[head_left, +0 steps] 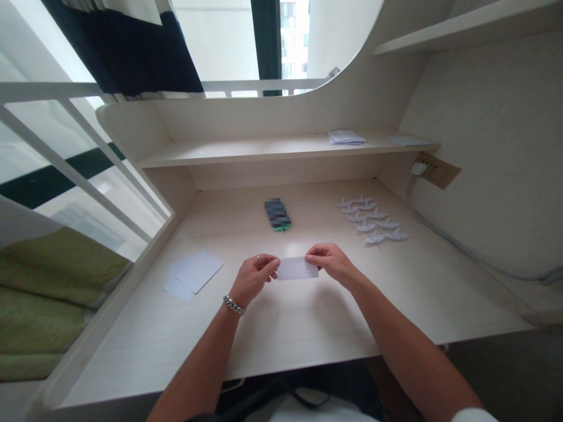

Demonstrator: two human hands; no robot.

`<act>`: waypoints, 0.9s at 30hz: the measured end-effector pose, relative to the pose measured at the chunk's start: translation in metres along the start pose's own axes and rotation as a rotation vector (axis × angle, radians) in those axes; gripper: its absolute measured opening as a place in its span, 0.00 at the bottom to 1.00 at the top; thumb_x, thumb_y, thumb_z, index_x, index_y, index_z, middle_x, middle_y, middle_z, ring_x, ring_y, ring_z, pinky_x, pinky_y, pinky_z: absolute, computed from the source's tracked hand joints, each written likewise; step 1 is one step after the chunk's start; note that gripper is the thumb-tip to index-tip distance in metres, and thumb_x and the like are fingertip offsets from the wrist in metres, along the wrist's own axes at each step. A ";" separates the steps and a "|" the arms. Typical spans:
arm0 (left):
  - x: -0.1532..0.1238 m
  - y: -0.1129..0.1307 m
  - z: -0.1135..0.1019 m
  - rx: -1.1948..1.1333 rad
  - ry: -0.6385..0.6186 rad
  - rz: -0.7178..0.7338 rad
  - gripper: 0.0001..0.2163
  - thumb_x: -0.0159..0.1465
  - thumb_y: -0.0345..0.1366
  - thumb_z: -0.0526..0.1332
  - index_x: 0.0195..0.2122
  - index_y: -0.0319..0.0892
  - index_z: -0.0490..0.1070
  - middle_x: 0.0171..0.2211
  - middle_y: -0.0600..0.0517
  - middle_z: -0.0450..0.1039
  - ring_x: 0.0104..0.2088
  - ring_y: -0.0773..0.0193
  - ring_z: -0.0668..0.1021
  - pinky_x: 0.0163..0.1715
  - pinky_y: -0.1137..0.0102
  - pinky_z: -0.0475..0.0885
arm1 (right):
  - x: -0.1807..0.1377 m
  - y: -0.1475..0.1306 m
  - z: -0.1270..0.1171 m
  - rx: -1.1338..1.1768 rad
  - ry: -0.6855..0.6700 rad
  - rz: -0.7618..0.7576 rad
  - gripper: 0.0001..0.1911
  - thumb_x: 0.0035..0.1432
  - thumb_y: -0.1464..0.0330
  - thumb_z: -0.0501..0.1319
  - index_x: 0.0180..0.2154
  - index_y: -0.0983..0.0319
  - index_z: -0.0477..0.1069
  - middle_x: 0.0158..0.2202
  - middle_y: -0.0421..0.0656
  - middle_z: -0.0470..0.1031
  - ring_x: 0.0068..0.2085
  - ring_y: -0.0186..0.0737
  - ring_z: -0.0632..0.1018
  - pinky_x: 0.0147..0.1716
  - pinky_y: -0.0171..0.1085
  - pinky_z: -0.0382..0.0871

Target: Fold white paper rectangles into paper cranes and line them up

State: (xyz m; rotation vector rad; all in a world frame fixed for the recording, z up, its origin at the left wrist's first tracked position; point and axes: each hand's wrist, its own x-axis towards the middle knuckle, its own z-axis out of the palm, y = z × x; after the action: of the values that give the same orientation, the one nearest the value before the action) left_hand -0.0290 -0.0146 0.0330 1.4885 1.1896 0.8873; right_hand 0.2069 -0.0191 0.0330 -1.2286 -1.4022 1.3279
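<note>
A small white rectangle of paper [298, 268] is held up above the desk between my two hands. My left hand [256, 275], with a ring and a chain bracelet, pinches its left edge. My right hand [331, 262] grips the upper right corner between thumb and fingers. Whether the paper is folded or a single layer, I cannot tell. To the left lie several loose white paper sheets [197, 271], overlapping. Several folded white paper cranes [372, 220] stand grouped in rows at the right back of the desk.
A blurred dark object with a green edge [278, 214] lies beyond my hands on the desk [281, 340]. Folded white paper [345, 137] rests on the shelf above. A cable runs along the right wall from a plug [418, 169]. White railing bars stand on the left.
</note>
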 end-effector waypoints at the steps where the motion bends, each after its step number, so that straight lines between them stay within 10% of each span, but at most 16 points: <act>1: 0.001 0.001 0.006 0.013 0.016 0.020 0.13 0.56 0.45 0.63 0.31 0.38 0.75 0.22 0.52 0.73 0.23 0.67 0.72 0.24 0.72 0.66 | 0.000 0.000 0.002 -0.014 -0.006 -0.002 0.11 0.47 0.62 0.64 0.26 0.65 0.74 0.23 0.40 0.70 0.26 0.35 0.69 0.27 0.35 0.62; 9: 0.009 0.012 0.023 0.129 -0.037 0.104 0.10 0.56 0.41 0.63 0.25 0.39 0.75 0.18 0.55 0.69 0.21 0.69 0.68 0.21 0.74 0.61 | 0.002 -0.002 0.012 -0.230 -0.098 -0.096 0.08 0.51 0.65 0.61 0.28 0.63 0.76 0.27 0.41 0.75 0.29 0.35 0.72 0.27 0.33 0.61; 27: 0.024 0.008 -0.002 -0.220 0.199 -0.082 0.15 0.48 0.45 0.70 0.27 0.37 0.75 0.21 0.52 0.73 0.23 0.68 0.73 0.23 0.73 0.67 | 0.014 -0.003 0.007 0.242 -0.012 0.097 0.16 0.45 0.60 0.69 0.31 0.64 0.72 0.28 0.42 0.75 0.30 0.34 0.76 0.29 0.33 0.68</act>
State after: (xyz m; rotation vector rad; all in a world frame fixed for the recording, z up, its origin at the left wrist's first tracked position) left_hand -0.0227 0.0086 0.0402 1.1881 1.2432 1.0920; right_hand 0.1970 -0.0070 0.0347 -1.1389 -1.1631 1.5252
